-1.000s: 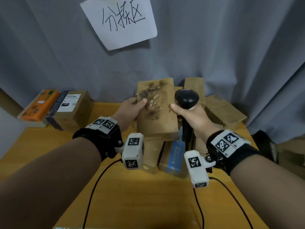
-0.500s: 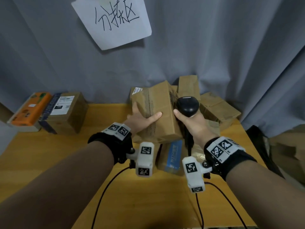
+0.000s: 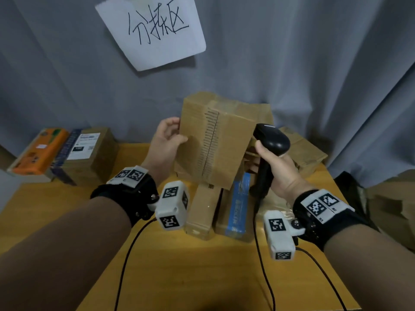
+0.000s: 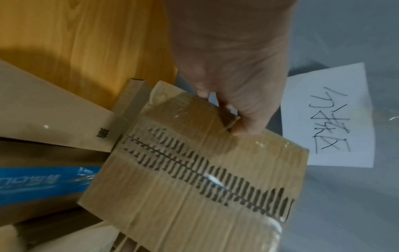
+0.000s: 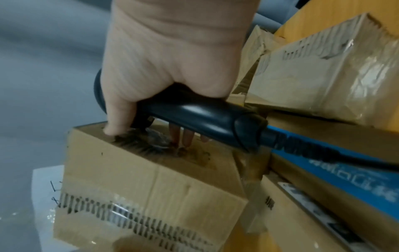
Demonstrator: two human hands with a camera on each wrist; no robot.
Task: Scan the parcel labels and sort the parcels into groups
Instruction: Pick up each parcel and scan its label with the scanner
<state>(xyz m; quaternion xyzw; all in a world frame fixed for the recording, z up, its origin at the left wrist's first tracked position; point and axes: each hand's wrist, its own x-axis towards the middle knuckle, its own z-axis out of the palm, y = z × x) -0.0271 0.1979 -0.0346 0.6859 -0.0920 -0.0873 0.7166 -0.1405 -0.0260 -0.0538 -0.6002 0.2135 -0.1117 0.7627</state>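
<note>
A brown cardboard parcel [image 3: 224, 142] is held upright above the pile, its taped seam with dark torn marks facing me; no label shows on it. My left hand [image 3: 175, 133] grips the parcel's left edge, thumb on the front. In the left wrist view the left hand [image 4: 235, 109] pinches the parcel [image 4: 194, 187] at its corner. My right hand [image 3: 269, 158] holds a black barcode scanner [image 3: 272, 140] by the handle, right beside the parcel's right edge. In the right wrist view the right hand [image 5: 168, 71] wraps round the scanner [image 5: 207, 121], one finger touching the parcel [image 5: 146, 179].
Under the hands lies a pile of parcels on the wooden table [image 3: 202, 277], among them a plain box [image 3: 202, 212] and a blue-taped box [image 3: 239, 207]. More boxes [image 3: 305, 151] sit at the back right. An orange parcel [image 3: 40, 151] and a labelled box [image 3: 89, 149] stand at the left. A paper sign [image 3: 155, 30] hangs on the curtain.
The left hand turned the parcel from its stained face to the taped seam face and lifted it more upright. The scanner stayed beside it in the right hand.
</note>
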